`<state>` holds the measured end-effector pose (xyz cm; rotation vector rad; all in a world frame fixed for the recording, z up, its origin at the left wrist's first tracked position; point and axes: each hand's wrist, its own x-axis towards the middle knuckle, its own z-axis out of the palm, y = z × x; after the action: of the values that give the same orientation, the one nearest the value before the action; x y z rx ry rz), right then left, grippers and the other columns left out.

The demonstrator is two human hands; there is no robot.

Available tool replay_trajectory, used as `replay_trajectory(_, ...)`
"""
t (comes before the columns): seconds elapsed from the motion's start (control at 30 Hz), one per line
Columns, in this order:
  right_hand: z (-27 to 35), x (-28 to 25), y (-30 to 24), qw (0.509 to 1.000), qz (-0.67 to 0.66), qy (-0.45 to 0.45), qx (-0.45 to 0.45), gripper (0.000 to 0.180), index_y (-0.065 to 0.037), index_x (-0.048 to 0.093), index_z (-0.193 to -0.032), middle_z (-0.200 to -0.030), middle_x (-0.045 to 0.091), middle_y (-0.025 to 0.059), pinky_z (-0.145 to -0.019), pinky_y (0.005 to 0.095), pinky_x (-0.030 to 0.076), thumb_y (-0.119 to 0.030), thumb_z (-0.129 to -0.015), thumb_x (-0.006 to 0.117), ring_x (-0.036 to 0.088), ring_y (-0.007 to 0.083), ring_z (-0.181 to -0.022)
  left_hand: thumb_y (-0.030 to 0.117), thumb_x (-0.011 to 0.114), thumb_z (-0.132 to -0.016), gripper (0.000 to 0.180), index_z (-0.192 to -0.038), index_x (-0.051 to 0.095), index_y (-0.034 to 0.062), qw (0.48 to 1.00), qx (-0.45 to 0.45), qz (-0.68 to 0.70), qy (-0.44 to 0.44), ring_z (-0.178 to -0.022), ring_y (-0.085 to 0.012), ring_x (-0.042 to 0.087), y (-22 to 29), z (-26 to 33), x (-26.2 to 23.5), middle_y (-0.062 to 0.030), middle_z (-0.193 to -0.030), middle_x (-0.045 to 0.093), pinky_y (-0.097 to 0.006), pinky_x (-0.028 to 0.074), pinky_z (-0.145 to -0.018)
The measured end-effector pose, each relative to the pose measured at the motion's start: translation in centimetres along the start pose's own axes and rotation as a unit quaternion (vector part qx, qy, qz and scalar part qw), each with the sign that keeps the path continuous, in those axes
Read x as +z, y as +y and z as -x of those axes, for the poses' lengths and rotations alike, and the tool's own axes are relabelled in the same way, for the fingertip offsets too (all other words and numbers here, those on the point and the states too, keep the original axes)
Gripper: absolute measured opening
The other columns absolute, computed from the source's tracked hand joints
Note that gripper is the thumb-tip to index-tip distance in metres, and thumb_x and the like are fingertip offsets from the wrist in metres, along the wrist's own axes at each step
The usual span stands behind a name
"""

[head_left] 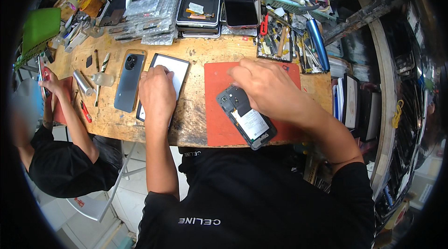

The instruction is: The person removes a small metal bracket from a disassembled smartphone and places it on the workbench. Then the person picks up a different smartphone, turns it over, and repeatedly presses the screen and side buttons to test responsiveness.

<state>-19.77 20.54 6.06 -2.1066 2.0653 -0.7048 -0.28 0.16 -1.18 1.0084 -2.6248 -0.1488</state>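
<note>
A phone (252, 127) with its back cover off lies tilted on the red mat (219, 76), showing dark inner parts and a white battery label. Over its upper end is my right hand (261, 81), thumb and fingers pinched together; whatever they hold is too small or hidden. My left hand (158, 92) rests with curled fingers on a shallow black tray with a white inside (179, 69). Its fingertips point down into the tray, and what they grip, if anything, is hidden. Just left of the tray lies a dark phone (128, 83) with its back up.
Stacked phones and boxes (199, 1) and bubble-wrap packets (158, 6) stand at the back. A teal basket (275, 1), a tool tray (275, 39) and a blue pen-shaped tool (317, 41) are at the back right. A co-worker's arm (70, 109) reaches in at the left, near a bottle (102, 79).
</note>
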Motion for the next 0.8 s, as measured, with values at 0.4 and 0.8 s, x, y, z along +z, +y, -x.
replay_trajectory(0.4, 0.6, 0.4, 0.6, 0.999, -0.027, 0.024, -0.007, 0.047, 0.006, 0.060, -0.127, -0.100, 0.066, 0.0206, -0.080, 0.0488, 0.057, 0.005, -0.080, 0.067, 0.071, 0.0407, -0.093, 0.000, 0.074, -0.088, 0.013, -0.095, 0.062, 0.0006, 0.944, 0.052, 0.324, 0.038, -0.080, -0.0305, 0.067, 5.5, 1.7, -0.4, -0.0150, -0.087, 0.065, -0.041, 0.055, -0.069)
replay_trajectory(0.8, 0.3, 0.2, 0.4, 0.985, -0.148, 0.093, 0.001, 0.054, 0.007, 0.060, -0.134, -0.106, 0.068, 0.0232, -0.085, 0.0483, 0.058, 0.012, -0.081, 0.063, 0.070, 0.0426, -0.099, -0.010, 0.072, -0.090, 0.065, -0.150, 0.051, 0.0032, 0.898, 0.047, 0.425, -0.103, -0.093, -0.0225, 0.072, 8.3, 3.4, 0.5, -0.0112, -0.100, 0.072, -0.036, 0.058, -0.086)
